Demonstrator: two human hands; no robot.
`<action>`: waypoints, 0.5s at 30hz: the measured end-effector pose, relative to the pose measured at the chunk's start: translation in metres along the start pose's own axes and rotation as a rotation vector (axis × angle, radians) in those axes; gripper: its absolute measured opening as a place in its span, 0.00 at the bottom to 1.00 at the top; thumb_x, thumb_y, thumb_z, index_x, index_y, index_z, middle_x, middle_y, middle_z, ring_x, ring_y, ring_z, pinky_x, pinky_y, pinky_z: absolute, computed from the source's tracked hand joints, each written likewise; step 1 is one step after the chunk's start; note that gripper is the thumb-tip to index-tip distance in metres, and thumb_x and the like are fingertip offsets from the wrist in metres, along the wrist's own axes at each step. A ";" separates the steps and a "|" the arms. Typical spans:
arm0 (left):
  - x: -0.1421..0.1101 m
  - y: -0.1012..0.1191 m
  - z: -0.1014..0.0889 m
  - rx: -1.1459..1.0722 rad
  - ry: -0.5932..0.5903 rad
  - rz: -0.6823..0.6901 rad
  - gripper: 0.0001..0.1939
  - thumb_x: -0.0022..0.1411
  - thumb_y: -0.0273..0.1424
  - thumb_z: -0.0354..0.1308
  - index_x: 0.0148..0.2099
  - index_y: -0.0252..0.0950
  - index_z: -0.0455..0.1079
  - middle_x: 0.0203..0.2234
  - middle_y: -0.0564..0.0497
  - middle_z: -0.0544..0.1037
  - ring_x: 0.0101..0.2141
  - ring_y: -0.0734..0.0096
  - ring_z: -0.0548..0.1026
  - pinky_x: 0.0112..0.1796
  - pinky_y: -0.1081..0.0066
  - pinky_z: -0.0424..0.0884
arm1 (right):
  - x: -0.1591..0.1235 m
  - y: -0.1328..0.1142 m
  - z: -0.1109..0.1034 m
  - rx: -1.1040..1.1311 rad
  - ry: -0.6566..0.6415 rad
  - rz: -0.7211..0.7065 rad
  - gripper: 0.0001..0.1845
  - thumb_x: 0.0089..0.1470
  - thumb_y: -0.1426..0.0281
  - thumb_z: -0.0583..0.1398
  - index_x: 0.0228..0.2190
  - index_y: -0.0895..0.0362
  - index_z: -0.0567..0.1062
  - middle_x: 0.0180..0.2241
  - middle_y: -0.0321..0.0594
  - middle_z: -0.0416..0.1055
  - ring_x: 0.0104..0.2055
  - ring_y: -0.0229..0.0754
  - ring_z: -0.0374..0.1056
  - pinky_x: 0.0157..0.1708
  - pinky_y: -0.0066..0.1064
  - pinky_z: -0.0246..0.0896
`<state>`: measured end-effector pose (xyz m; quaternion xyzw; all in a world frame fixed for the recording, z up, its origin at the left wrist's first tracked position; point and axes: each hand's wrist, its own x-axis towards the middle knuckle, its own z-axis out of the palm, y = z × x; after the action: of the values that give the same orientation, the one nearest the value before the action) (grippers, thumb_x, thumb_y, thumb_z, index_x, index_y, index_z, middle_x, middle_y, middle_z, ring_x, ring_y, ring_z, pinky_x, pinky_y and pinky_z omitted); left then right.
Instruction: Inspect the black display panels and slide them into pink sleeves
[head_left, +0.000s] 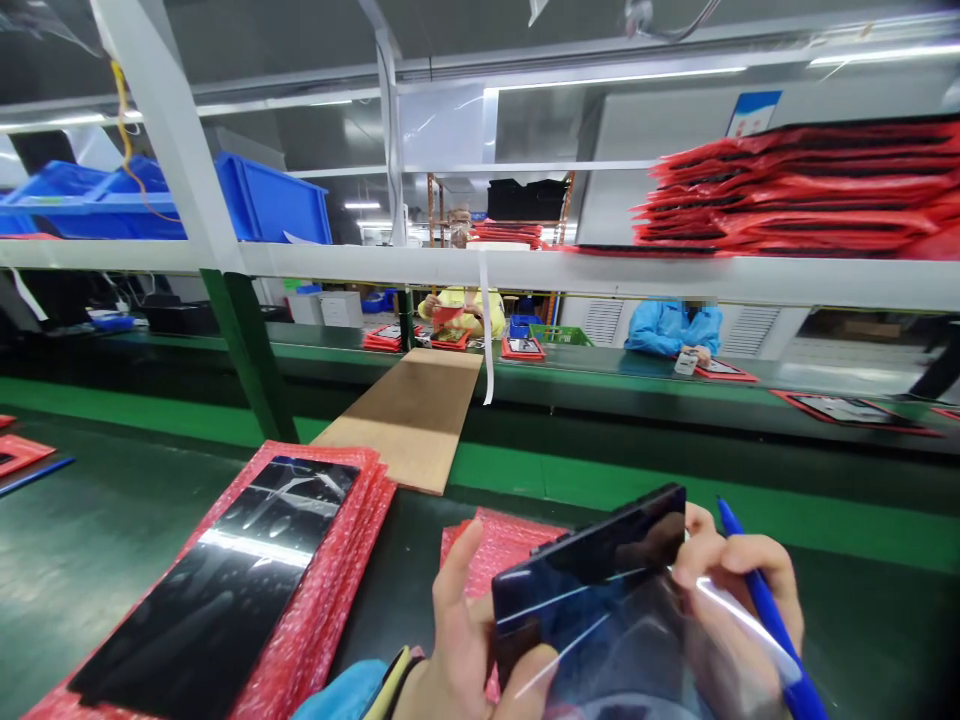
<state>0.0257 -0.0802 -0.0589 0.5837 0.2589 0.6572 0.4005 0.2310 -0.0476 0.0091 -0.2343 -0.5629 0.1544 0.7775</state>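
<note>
1. Writing first: a blue-and-white sign (754,114) is up on the far wall; its lettering is too small for me to read.
2. My left hand (466,645) grips a black screen (585,585) by its left end; the thumb lies over the front and a finger sticks up beside the edge.
3. My right hand (739,580) is closed round a blue pen (772,620), tip up and leaning left; its fingertips meet at the screen's right end, by a clear film (645,665); whether they pinch film, screen or both, I cannot tell.
4. The screen is in front of me, right of the middle, held tilted above the counter (97,560); its top edge slants upward from my left hand to my right; the film blurs the lower part, so I cannot be sure of its long axis.
5. To the left, a second screen (225,590) lies flat on stacked red bubble wrap (337,570); its long axis runs from near left to far right.
</note>
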 end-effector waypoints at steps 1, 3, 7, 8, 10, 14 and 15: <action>0.001 0.002 0.001 0.009 -0.026 0.011 0.41 0.64 0.36 0.57 0.72 0.49 0.39 0.54 0.44 0.74 0.40 0.58 0.81 0.41 0.64 0.77 | 0.002 0.002 0.002 0.033 0.001 0.068 0.16 0.42 0.62 0.72 0.29 0.47 0.71 0.17 0.32 0.68 0.34 0.48 0.67 0.35 0.39 0.62; 0.005 0.007 0.001 0.014 -0.089 0.036 0.48 0.61 0.38 0.61 0.72 0.48 0.35 0.61 0.42 0.67 0.46 0.54 0.79 0.47 0.62 0.74 | 0.003 0.005 0.006 0.060 0.004 0.178 0.18 0.40 0.61 0.73 0.28 0.48 0.70 0.18 0.31 0.68 0.32 0.45 0.66 0.38 0.39 0.62; 0.011 0.015 0.000 -0.041 -0.191 -0.001 0.60 0.53 0.42 0.68 0.72 0.44 0.26 0.60 0.40 0.68 0.52 0.47 0.74 0.55 0.55 0.66 | 0.001 0.010 0.007 0.046 0.029 0.350 0.20 0.37 0.60 0.73 0.28 0.49 0.69 0.19 0.28 0.68 0.27 0.39 0.62 0.55 0.47 0.51; 0.012 0.017 -0.001 -0.070 -0.213 -0.032 0.61 0.53 0.43 0.67 0.72 0.43 0.24 0.59 0.39 0.69 0.53 0.46 0.74 0.55 0.54 0.66 | 0.000 0.011 0.006 0.052 0.037 0.393 0.20 0.37 0.61 0.73 0.28 0.48 0.68 0.19 0.28 0.67 0.28 0.39 0.62 0.57 0.48 0.49; 0.014 0.019 -0.001 -0.111 -0.246 -0.097 0.60 0.54 0.44 0.66 0.71 0.43 0.23 0.58 0.39 0.71 0.52 0.47 0.74 0.52 0.55 0.68 | -0.001 0.012 0.005 0.073 0.041 0.450 0.20 0.37 0.62 0.73 0.28 0.48 0.68 0.20 0.27 0.67 0.29 0.40 0.62 0.60 0.49 0.46; 0.014 0.021 -0.002 -0.136 -0.267 -0.168 0.51 0.59 0.44 0.61 0.72 0.47 0.30 0.58 0.40 0.70 0.48 0.49 0.77 0.47 0.57 0.72 | 0.001 0.016 0.004 0.091 0.022 0.436 0.20 0.38 0.63 0.73 0.29 0.48 0.68 0.21 0.26 0.66 0.27 0.38 0.62 0.63 0.48 0.41; 0.015 0.022 -0.002 -0.147 -0.271 -0.173 0.48 0.60 0.43 0.60 0.72 0.47 0.32 0.58 0.40 0.70 0.47 0.50 0.77 0.47 0.57 0.72 | 0.001 0.016 0.004 0.087 0.020 0.438 0.20 0.38 0.63 0.73 0.29 0.48 0.68 0.21 0.26 0.66 0.26 0.38 0.62 0.63 0.48 0.42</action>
<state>0.0194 -0.0795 -0.0336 0.6116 0.2030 0.5529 0.5283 0.2277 -0.0329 0.0025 -0.3185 -0.4838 0.3413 0.7403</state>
